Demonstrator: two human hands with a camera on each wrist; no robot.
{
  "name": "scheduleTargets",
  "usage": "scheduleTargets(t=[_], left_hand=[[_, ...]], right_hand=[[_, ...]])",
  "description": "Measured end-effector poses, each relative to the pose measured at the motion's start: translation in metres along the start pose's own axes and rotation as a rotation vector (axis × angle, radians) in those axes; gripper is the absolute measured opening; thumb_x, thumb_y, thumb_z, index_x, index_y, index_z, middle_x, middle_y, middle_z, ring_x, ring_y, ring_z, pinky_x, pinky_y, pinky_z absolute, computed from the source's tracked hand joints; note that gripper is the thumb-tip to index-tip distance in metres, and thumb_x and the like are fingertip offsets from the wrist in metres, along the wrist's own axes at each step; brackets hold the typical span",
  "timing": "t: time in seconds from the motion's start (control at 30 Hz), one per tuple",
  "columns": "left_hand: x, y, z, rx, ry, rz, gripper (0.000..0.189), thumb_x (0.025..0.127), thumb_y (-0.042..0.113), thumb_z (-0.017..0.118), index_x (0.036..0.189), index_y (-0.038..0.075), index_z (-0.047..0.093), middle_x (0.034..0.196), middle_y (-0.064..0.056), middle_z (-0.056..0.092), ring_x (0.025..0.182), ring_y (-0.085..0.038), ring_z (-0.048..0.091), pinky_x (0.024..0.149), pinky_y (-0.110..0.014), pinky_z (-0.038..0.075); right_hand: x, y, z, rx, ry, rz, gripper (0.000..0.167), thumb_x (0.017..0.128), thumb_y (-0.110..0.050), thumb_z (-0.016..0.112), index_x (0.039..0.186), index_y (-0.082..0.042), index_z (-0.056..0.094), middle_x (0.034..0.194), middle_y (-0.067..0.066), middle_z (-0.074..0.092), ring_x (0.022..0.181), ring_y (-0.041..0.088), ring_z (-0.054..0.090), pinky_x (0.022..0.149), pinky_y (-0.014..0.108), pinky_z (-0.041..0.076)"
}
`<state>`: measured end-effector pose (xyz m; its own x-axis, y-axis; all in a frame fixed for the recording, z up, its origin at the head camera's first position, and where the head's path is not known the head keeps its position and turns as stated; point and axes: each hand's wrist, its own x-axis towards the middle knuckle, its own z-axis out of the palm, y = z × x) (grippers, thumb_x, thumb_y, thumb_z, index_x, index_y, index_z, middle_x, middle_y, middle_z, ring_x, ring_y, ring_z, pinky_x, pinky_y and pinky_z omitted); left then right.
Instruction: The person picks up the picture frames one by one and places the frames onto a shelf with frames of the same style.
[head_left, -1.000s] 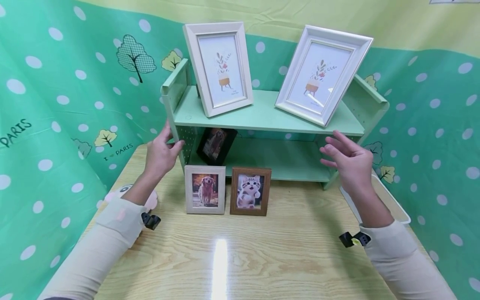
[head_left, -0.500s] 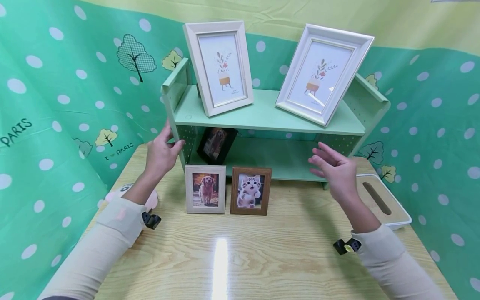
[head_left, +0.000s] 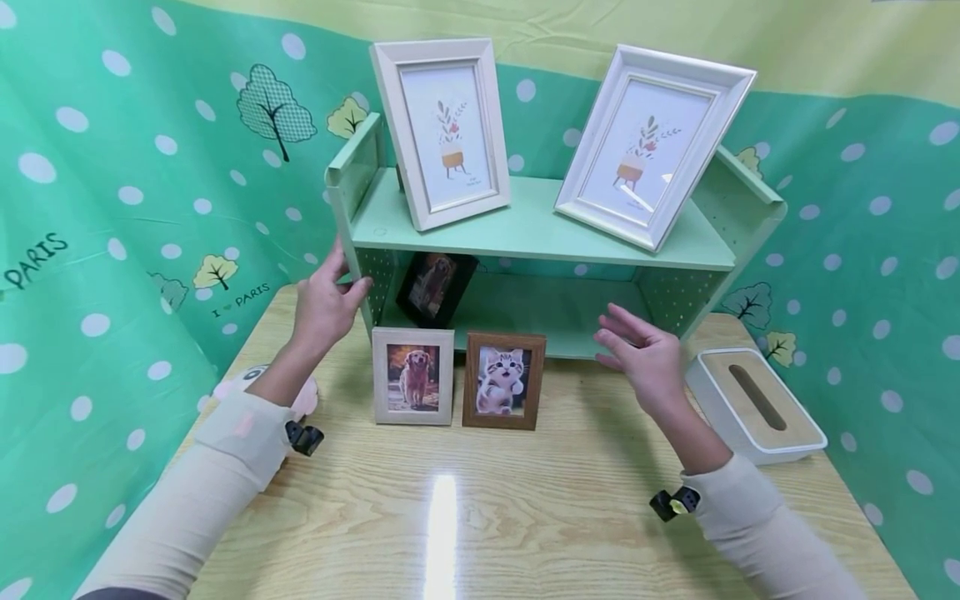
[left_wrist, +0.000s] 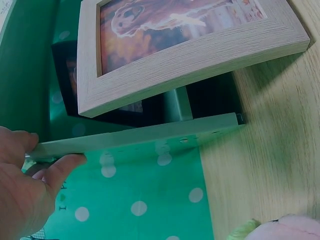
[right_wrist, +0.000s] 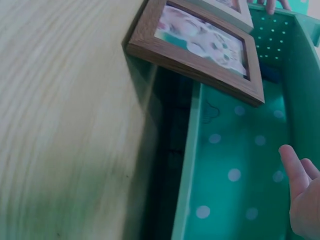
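Observation:
My left hand (head_left: 324,302) pinches the left side panel of a pale green two-tier shelf (head_left: 540,237); in the left wrist view the panel edge (left_wrist: 145,133) runs between thumb and fingers. My right hand (head_left: 647,360), fingers loosely extended, hovers before the lower tier holding nothing. On the table before the shelf stand a whitewashed photo frame (head_left: 413,417) with a dog picture and a brown wooden photo frame (head_left: 499,422) with a kitten picture. A black photo frame (head_left: 437,290) leans tilted inside the lower tier at left. Two larger white frames, left (head_left: 454,218) and right (head_left: 609,223), stand on top.
A white tissue box (head_left: 757,400) with a wooden lid sits on the table (head_left: 525,508) at right. Behind my left forearm a pink-and-white plush toy (head_left: 303,398) is partly hidden. A green dotted curtain (head_left: 180,167) hangs behind and beside the table.
My right hand has moved left, from the shelf's right end towards its middle, uncovering the tissue box. The left hand stays on the side panel, and the frames keep their places.

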<state>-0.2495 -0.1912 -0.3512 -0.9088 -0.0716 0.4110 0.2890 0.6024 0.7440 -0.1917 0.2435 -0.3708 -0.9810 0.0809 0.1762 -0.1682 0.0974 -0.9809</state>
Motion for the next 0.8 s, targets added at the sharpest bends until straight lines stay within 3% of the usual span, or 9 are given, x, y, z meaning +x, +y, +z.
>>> scheduleTargets(t=[0.07,0.3,0.4,0.8], left_hand=[[0.000,0.000,0.000,-0.005,-0.002,-0.005,0.084,0.099,0.009,0.064,0.161,0.045,0.020,0.144,-0.028,0.056,0.122,-0.047,0.063,0.093,-0.053,0.062],[-0.001,0.001,0.000,-0.024,-0.014,-0.017,0.085,0.100,0.009,0.064,0.160,0.047,0.018,0.146,-0.028,0.054,0.123,-0.048,0.062,0.094,-0.054,0.061],[-0.001,0.001,0.000,-0.013,-0.007,-0.011,0.084,0.099,0.009,0.064,0.161,0.045,0.019,0.144,-0.028,0.055,0.122,-0.048,0.063,0.093,-0.054,0.061],[0.000,-0.001,0.000,-0.015,-0.001,0.008,0.084,0.099,0.008,0.064,0.162,0.042,0.019,0.144,-0.029,0.055,0.124,-0.047,0.062,0.094,-0.053,0.061]], right_hand=[[0.000,0.005,0.002,-0.004,0.002,0.006,0.058,0.091,-0.017,0.079,0.143,-0.002,0.058,0.110,-0.013,0.076,0.095,0.002,0.075,0.077,0.030,0.066],[-0.003,0.021,0.014,-0.028,-0.026,0.045,0.057,0.092,-0.018,0.077,0.144,-0.004,0.058,0.134,0.020,0.067,0.095,0.002,0.075,0.079,0.032,0.067],[-0.003,0.024,0.018,-0.041,-0.025,0.052,0.056,0.093,-0.019,0.076,0.145,-0.006,0.057,0.136,0.020,0.066,0.095,0.001,0.075,0.078,0.030,0.067],[-0.003,0.046,0.038,-0.047,-0.059,0.112,0.057,0.093,-0.019,0.076,0.145,-0.009,0.058,0.138,0.020,0.064,0.097,0.001,0.074,0.089,0.042,0.064]])
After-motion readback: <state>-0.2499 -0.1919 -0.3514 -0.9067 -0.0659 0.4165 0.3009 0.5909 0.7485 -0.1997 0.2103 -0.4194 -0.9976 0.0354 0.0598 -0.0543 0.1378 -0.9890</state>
